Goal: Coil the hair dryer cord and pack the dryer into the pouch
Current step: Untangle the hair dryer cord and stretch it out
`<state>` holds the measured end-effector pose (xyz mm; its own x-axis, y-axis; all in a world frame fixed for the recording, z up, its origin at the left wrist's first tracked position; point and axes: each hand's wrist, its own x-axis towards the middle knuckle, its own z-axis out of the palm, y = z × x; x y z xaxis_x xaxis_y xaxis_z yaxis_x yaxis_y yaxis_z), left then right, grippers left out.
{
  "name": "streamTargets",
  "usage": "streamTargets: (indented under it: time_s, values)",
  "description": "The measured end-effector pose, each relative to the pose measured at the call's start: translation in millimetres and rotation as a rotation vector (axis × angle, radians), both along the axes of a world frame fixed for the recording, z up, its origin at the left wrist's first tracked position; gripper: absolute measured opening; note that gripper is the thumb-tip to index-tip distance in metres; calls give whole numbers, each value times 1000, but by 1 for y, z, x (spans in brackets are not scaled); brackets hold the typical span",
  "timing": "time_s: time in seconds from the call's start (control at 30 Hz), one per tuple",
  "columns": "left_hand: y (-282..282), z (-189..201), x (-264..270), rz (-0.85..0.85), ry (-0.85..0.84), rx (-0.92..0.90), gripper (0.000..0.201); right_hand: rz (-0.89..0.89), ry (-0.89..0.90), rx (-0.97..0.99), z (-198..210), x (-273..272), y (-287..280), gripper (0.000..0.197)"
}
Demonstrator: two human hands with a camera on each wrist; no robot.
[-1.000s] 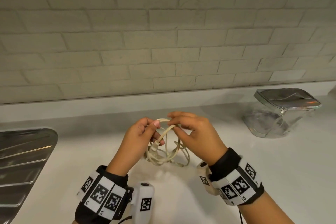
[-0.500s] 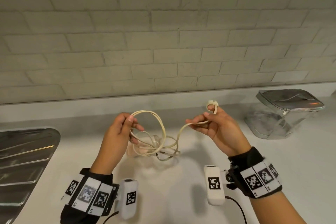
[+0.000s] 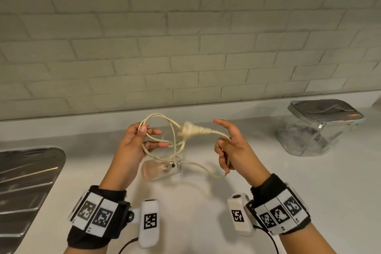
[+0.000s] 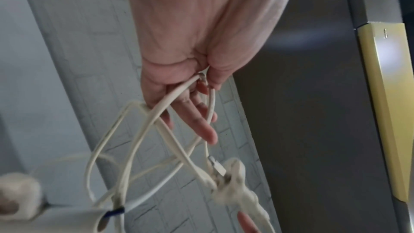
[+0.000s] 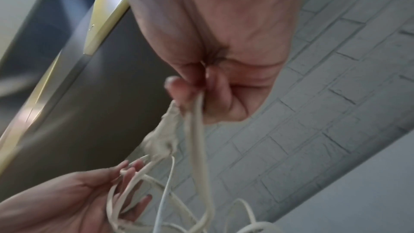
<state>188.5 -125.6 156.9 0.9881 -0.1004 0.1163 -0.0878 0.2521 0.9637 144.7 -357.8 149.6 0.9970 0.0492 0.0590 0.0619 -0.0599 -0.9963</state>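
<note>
the cream cord (image 3: 165,130) hangs in loose loops above the white surface (image 3: 309,192), held up between both hands. the left hand (image 3: 134,142) pinches the top of the loops between thumb and forefinger, its other fingers stretched out through the coil. the right hand (image 3: 233,148) is curled round the stretch of cord just behind the plug (image 3: 188,129), forefinger lifted; the plug points toward the left hand and lies against the loops. the hands are apart, joined only by the cord. from the right hand the cord sags down to the surface and runs back to the hair dryer (image 3: 158,169), a pale, blurred body lying on the surface below the loops, between the two wrists

well off to the right, near the wall, stands the pouch (image 3: 317,128), clear-sided with a silver top and a zip pull on its front edge; whether the zip is closed cannot be told. at the left edge is a steel draining board (image 3: 26,181) with ridges. a pale brick-pattern wall (image 3: 185,37) rises behind the surface. both wrists wear black bands with square black-and-white coded markers, no readable writing on them or elsewhere. nothing lies between the dryer and the pouch
</note>
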Motion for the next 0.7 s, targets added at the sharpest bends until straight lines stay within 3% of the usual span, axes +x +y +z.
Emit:
streamTargets:
  time_s: [0.17, 0.3, 0.4, 0.47, 0.57, 0.7]
  values:
    - [-4, -2, 0, -25, -36, 46, 17, -132, 67, 38, -13, 7, 5, 38]
    - [-5, -1, -4, -91, 1, -25, 18, -223, 139, 22, -22, 9, 4, 39]
    - [-3, -2, -5, -120, -37, -28, 15, -338, 181, 189, -28, 8, -4, 35]
    - [-1, -2, -6, -126, -83, -23, 25, -395, 216, 337, -32, 7, -13, 25]
    - [-1, 0, -4, -120, -130, 35, 41, -377, 265, 438, -38, 6, -16, 17]
    - [-15, 8, -3, -81, -154, 140, 23, -266, 326, 446, -45, 9, -4, 12]
